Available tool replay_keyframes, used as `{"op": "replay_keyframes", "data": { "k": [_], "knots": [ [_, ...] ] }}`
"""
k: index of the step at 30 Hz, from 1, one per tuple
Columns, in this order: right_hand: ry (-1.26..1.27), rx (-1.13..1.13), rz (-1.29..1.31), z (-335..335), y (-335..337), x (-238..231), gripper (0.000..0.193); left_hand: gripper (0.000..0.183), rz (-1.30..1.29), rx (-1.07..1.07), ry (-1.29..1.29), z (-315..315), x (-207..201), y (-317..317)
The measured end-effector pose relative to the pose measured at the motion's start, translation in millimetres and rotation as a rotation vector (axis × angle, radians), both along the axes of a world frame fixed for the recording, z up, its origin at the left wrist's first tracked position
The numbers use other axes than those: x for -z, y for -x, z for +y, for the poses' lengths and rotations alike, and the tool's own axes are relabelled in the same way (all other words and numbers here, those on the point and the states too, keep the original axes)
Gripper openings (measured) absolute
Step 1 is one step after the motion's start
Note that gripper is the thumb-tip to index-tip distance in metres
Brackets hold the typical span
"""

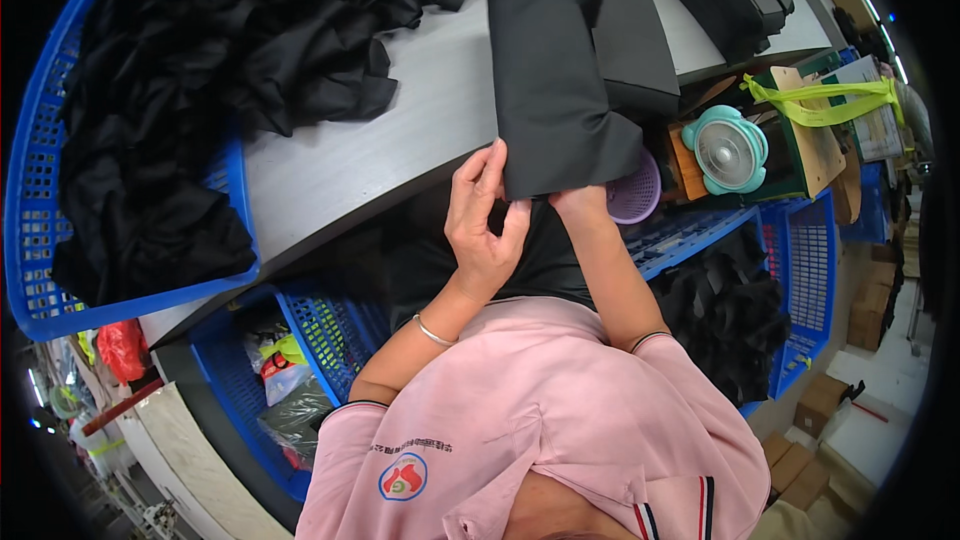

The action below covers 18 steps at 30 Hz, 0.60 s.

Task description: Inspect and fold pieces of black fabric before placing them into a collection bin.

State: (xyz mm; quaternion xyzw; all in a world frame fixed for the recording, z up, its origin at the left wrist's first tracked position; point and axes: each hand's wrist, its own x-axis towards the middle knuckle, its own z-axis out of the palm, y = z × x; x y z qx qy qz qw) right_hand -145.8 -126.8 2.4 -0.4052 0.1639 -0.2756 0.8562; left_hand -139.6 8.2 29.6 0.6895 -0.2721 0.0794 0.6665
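Observation:
A long black fabric piece (548, 90), folded or tube-shaped, lies over the table's near edge with its lower end towards me. My left hand (482, 230) is at its lower left corner. The fingers are spread, with fingertips against the left edge and the thumb by the bottom edge. My right hand (578, 200) reaches in at the bottom edge, and the cloth covers its fingers, so I cannot tell their grip. Right behind the piece, a stack of flat dark grey pieces (638, 45) rests on the table.
A blue crate (130, 305) heaped with black cloth (200, 70) stands on the grey table (330, 175) at left. A turquoise fan (728, 152) and a purple basket (637, 192) are at right. Blue crates (800, 270) flank me lower down.

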Motion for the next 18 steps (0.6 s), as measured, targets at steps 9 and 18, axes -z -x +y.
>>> {"op": "replay_keyframes", "data": {
  "k": [9, 18],
  "knots": [
    [1.292, -0.257, 0.362, -21.6, -12.2, 14.0, 0.029, 0.031, 0.527, -0.123, 0.069, 7.9, 47.5, -20.8],
    [1.851, -0.033, 0.723, 23.9, -16.1, 7.0, 0.018, 0.024, 0.943, 0.052, 0.323, -14.7, 77.8, -18.3]
  ]
}}
